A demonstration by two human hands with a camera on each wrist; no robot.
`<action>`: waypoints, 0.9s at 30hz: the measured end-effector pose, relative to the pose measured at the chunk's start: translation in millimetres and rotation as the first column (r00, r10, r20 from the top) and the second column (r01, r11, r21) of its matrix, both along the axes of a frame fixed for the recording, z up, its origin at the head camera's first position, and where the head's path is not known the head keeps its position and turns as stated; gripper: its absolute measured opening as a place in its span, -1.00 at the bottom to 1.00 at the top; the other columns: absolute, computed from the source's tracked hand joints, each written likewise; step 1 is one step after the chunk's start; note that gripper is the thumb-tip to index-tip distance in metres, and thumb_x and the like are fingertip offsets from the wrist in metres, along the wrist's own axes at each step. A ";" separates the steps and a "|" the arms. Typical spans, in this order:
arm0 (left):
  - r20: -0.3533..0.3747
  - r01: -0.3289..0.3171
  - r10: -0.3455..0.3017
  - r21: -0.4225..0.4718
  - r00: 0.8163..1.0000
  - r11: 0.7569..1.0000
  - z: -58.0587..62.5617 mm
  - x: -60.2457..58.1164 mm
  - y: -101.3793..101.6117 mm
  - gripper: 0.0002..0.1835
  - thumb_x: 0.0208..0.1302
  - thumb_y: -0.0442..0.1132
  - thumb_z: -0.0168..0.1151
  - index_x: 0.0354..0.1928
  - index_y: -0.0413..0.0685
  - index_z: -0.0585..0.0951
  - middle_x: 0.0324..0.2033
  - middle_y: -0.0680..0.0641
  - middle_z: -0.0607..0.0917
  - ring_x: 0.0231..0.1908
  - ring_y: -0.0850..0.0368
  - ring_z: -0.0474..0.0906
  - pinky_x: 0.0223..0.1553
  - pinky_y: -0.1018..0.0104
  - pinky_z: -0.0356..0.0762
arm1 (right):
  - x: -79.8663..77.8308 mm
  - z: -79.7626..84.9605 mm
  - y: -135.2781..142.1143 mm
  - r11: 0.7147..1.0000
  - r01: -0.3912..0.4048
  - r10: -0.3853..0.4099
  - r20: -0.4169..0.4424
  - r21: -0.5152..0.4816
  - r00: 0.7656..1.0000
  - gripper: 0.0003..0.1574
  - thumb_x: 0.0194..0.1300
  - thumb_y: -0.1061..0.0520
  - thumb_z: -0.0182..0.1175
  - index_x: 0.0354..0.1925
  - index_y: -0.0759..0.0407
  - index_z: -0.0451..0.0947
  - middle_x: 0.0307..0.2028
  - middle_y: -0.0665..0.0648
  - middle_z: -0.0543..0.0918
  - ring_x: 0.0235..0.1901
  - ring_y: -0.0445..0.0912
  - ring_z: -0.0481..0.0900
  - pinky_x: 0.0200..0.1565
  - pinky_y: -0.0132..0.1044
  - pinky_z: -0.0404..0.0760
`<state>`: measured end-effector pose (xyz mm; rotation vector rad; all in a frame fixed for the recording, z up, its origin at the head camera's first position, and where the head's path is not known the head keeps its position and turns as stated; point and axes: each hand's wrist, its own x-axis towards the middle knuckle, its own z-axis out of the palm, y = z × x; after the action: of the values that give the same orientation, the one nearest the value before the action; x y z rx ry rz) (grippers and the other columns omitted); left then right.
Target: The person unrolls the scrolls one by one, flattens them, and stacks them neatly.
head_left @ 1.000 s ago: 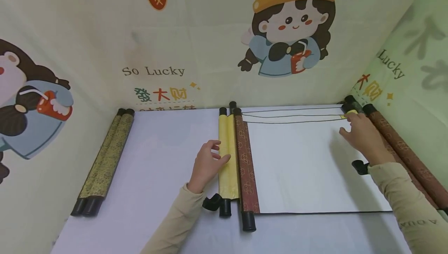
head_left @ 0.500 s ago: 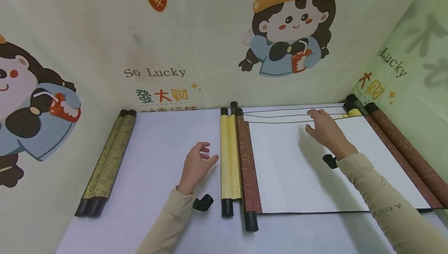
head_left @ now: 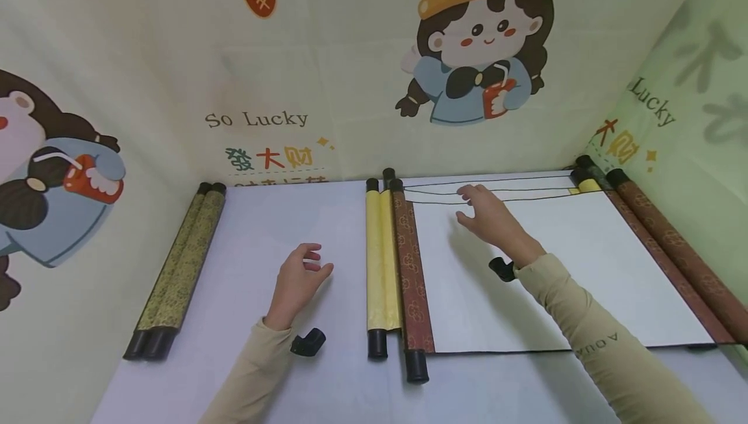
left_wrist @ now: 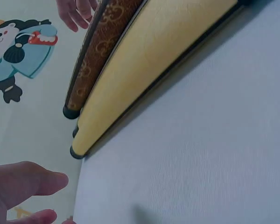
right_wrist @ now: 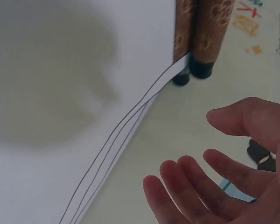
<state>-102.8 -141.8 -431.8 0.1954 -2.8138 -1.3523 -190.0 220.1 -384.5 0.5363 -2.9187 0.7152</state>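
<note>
White scroll sheets (head_left: 567,268) with thin black edges lie unrolled on the table, layered at the far side. A brown patterned roller (head_left: 412,268) bounds them on the left, and brown rollers (head_left: 672,239) lie along the right. My right hand (head_left: 492,221) hovers over the sheets' far part with loosely bent fingers, holding nothing, as the right wrist view also shows. My left hand (head_left: 295,286) is above the table, left of the yellow rollers (head_left: 376,261). Its fingers are relaxed and hold nothing. Most of it falls outside the left wrist view.
Two olive patterned rolls (head_left: 186,268) with black ends lie side by side at the left. A yellow roller end (head_left: 589,185) shows at the far right corner. Printed cloth walls (head_left: 350,86) stand behind and at both sides.
My right hand has left the yellow roller end at the far right and moved left above the sheets. My left hand has drawn left, away from the yellow rollers.
</note>
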 end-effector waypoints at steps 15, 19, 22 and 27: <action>-0.012 -0.044 0.043 -0.025 0.999 0.999 3.7 6.1 -39.0 -0.48 0.29 -0.21 0.29 0.25 -0.23 0.47 0.03 -0.29 0.62 0.01 -0.17 0.61 -0.01 -0.01 0.60 | 6.7 16.9 -67.7 0.994 -0.100 0.102 0.051 -0.043 0.993 -0.46 0.35 0.21 0.19 0.23 0.40 0.40 0.16 0.38 0.50 0.10 0.20 0.54 0.10 0.02 0.55; -0.015 -0.048 0.048 -0.038 0.999 0.998 3.3 6.5 -46.2 -0.48 0.30 -0.20 0.27 0.26 -0.24 0.46 0.04 -0.29 0.61 0.03 -0.19 0.60 0.02 -0.03 0.58 | 8.4 18.6 -83.4 0.989 -0.129 0.134 0.063 -0.070 0.989 -0.44 0.36 0.20 0.18 0.25 0.41 0.38 0.14 0.37 0.51 0.11 0.18 0.53 0.09 0.01 0.55; -0.008 -0.061 0.061 -0.051 0.998 0.997 3.7 8.0 -52.2 -0.48 0.32 -0.20 0.26 0.27 -0.23 0.44 0.05 -0.30 0.60 0.04 -0.20 0.59 0.05 -0.05 0.57 | 9.2 18.1 -96.3 0.984 -0.159 0.165 0.071 -0.084 0.984 -0.44 0.37 0.20 0.17 0.25 0.42 0.37 0.09 0.36 0.53 0.04 0.13 0.53 0.05 -0.03 0.55; -0.010 -0.075 0.074 -0.078 0.997 0.994 7.1 10.7 -63.3 -0.47 0.34 -0.18 0.24 0.28 -0.23 0.43 0.08 -0.30 0.58 0.06 -0.21 0.58 0.03 -0.07 0.58 | 10.7 16.9 -117.4 0.978 -0.184 0.193 0.098 -0.094 0.976 -0.44 0.38 0.18 0.19 0.27 0.38 0.36 0.11 0.34 0.52 0.05 0.09 0.53 0.07 -0.08 0.56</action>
<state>-92.1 -205.0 -424.7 0.2906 -2.8171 -1.2237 -179.4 102.6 -367.6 0.7991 -2.9445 0.9125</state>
